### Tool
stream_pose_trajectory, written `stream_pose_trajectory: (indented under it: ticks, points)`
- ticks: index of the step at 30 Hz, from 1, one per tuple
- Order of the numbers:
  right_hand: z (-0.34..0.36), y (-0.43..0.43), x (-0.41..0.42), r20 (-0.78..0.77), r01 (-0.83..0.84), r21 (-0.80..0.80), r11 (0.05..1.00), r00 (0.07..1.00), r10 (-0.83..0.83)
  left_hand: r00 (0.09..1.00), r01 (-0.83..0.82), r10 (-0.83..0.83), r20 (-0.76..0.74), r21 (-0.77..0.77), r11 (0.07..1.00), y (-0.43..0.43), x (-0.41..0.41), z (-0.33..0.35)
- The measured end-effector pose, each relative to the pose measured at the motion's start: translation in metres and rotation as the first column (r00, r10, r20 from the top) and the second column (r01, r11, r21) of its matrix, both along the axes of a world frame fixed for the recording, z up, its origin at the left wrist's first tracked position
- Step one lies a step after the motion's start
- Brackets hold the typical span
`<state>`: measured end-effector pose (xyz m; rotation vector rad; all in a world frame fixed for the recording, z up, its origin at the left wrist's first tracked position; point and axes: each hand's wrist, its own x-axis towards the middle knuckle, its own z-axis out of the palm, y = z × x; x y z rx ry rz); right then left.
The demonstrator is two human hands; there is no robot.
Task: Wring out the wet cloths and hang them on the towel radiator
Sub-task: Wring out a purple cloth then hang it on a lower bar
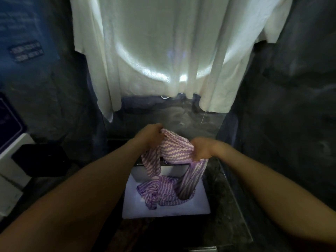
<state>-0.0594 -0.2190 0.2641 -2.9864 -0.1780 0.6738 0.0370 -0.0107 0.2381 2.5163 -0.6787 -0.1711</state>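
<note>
I see both hands raised over the basin, each clenched on the same purple-and-white striped cloth (pixel 174 149). The left hand (pixel 150 136) grips one bunched corner at the upper left, fingers curled tight around the fabric. The right hand (pixel 201 149) is fisted on the opposite end, slightly lower and nearer to me. Between the two fists the cloth stretches in a short band; a loose flap hangs below the left hand, and a longer tail drops from under the right hand down into the basin.

Directly beneath, the white rectangular basin (pixel 131 206) holds a second striped cloth (pixel 156 193) of the same pattern, lying crumpled near its middle. The hanging tail of the held cloth reaches down to that heap, and I cannot tell whether the two touch.

Around the basin I see a dark mottled counter (pixel 223 197). Ahead, right behind the hands, large white fabric (pixel 163 51) hangs down in folds and fills the upper centre of the view, its lower hem ending above the hands. It covers whatever it hangs on, so I cannot make out any rails. To the left a black box-like object (pixel 41 159) sits by a pale surface, and dark walls close in on both sides.
</note>
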Motion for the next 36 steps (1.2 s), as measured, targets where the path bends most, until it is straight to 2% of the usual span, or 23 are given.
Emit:
stream_pose_trajectory:
  ticks: [3,8,12,16,20,23,28,31,36]
  points:
    - [0.003,-0.004,0.000,0.123,0.066,0.089,0.994,0.989,-0.077,1.000,-0.012,0.011,-0.013,-0.038,0.999,0.004,0.000,-0.005]
    - [0.025,-0.013,-0.003,0.100,0.134,0.304,0.943,0.980,-0.171,0.994,0.001,-0.010,-0.110,-0.084,0.996,0.007,-0.002,-0.010]
    - [0.042,-0.010,0.002,0.204,0.117,0.490,0.864,0.948,-0.244,0.969,0.077,-0.094,-0.230,-0.083,0.994,0.010,-0.004,-0.013]
    - [0.059,-0.002,0.014,0.381,0.076,0.469,0.880,0.881,-0.279,0.936,0.131,-0.138,-0.324,-0.044,0.990,0.008,-0.011,-0.013]
    - [0.080,0.006,0.018,0.466,0.013,0.392,0.920,0.859,-0.211,0.915,0.084,-0.124,-0.385,-0.120,0.989,0.002,-0.015,-0.012]
    - [0.084,0.007,0.023,0.462,0.068,0.446,0.893,0.837,-0.294,0.912,0.012,-0.107,-0.397,-0.234,0.972,-0.003,-0.015,-0.010]
    - [0.093,0.006,0.022,0.392,0.088,0.692,0.717,0.787,-0.476,0.897,0.037,-0.213,-0.388,-0.414,0.909,-0.018,-0.027,-0.003]
    - [0.101,0.003,0.016,0.274,0.111,0.835,0.538,0.765,-0.583,0.875,0.078,-0.309,-0.373,-0.522,0.850,-0.028,-0.028,-0.007]
    - [0.109,0.010,0.011,0.075,0.063,0.983,0.175,0.725,-0.685,0.977,-0.058,-0.083,-0.197,-0.619,0.783,-0.054,-0.042,-0.005]
